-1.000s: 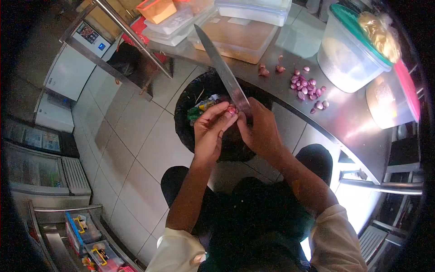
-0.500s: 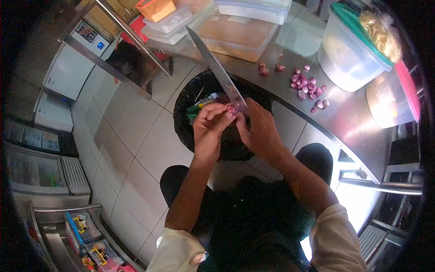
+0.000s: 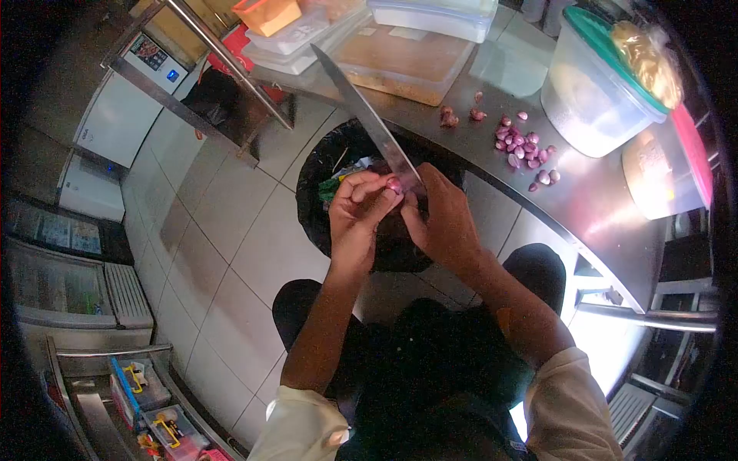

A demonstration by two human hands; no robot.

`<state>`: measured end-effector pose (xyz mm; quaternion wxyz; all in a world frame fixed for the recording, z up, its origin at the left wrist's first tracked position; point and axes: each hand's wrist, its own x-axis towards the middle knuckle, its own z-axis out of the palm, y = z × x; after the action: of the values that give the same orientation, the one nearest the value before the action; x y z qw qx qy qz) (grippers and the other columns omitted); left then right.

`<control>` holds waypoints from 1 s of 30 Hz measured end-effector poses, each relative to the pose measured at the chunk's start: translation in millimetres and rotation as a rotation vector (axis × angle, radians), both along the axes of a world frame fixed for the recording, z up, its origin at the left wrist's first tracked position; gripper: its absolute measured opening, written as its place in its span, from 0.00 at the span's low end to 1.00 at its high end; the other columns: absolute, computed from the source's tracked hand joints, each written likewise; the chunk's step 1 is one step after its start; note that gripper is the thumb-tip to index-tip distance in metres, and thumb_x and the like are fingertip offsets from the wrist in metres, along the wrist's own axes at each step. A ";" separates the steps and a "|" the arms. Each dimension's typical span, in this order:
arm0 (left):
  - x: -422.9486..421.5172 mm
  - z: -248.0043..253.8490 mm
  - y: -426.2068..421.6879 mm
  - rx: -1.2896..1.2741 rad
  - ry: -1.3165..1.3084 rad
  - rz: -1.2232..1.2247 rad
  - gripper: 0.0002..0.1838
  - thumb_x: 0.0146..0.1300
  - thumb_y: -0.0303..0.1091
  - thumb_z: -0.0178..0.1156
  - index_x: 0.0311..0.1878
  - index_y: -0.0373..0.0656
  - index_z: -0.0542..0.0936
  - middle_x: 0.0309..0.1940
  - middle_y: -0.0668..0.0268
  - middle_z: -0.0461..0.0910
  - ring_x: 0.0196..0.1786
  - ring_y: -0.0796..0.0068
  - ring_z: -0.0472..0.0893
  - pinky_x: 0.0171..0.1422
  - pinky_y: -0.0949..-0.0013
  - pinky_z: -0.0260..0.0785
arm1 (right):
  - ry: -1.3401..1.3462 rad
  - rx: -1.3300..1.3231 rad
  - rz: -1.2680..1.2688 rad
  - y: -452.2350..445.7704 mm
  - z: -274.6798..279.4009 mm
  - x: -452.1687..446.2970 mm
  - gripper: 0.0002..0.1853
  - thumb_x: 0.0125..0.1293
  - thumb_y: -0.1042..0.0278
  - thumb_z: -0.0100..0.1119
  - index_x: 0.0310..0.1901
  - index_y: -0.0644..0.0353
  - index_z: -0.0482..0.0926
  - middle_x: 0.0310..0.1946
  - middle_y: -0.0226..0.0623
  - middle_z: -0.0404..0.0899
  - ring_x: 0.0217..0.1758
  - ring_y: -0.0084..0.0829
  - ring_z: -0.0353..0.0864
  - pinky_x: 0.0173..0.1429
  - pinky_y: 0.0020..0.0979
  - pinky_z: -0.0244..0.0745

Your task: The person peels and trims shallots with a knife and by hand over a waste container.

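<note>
Between the thumb and fingers of my left hand (image 3: pixel 360 211) is a small reddish shallot (image 3: pixel 394 185). My right hand (image 3: pixel 442 211) is closed around a large knife (image 3: pixel 367 115), its long blade pointing up and to the left. The blade's lower end lies right beside the shallot; whether the edge cuts into it I cannot tell. Both hands are above a bin lined with a black bag (image 3: pixel 311 180), which has scraps in it. On the steel table (image 3: pixel 492 165) lies a pile of peeled shallots (image 3: pixel 519 144), with a few brownish unpeeled shallots (image 3: pixel 449 117) to its left.
A clear tub with a green lid (image 3: pixel 584 92) and a pink-lidded tub (image 3: pixel 661 169) stand on the table's right side. Flat plastic containers (image 3: pixel 407 61) sit at the back. Lower left, a drawer holds plastic boxes (image 3: pixel 165 422). Tiled floor (image 3: pixel 238 230) surrounds the bin.
The hands, shallot and knife keep almost the same position. The left fingers and the shallot have shifted very slightly, and the whole view has moved a little.
</note>
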<state>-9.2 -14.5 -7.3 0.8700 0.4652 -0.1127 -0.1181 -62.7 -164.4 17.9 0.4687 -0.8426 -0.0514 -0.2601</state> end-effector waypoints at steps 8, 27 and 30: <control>-1.0 -1.3 -2.9 -0.027 0.032 -0.018 0.15 0.67 0.17 0.65 0.54 0.38 0.75 0.54 0.58 0.84 0.57 0.69 0.84 0.64 0.59 0.81 | 0.136 0.121 -0.008 -4.4 -8.2 5.9 0.12 0.67 0.73 0.61 0.47 0.65 0.71 0.37 0.57 0.78 0.42 0.66 0.79 0.45 0.54 0.75; 0.5 -1.9 1.1 0.024 0.024 -0.065 0.11 0.71 0.19 0.60 0.54 0.39 0.74 0.57 0.55 0.82 0.61 0.65 0.82 0.71 0.59 0.77 | 0.031 0.053 0.026 -5.5 -9.5 6.3 0.10 0.67 0.78 0.57 0.48 0.67 0.71 0.39 0.57 0.76 0.43 0.64 0.78 0.46 0.51 0.73; 1.0 -0.7 2.3 -0.014 0.076 -0.100 0.14 0.71 0.20 0.60 0.57 0.38 0.74 0.58 0.54 0.82 0.61 0.64 0.82 0.71 0.59 0.78 | 0.024 0.026 0.037 -5.9 -5.1 5.2 0.09 0.67 0.77 0.56 0.47 0.65 0.70 0.40 0.57 0.76 0.45 0.65 0.78 0.47 0.55 0.74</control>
<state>-8.1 -12.1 -7.9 0.8699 0.4481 -0.1036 -0.1782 -57.5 -170.3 12.8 0.4850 -0.8384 -0.0577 -0.2419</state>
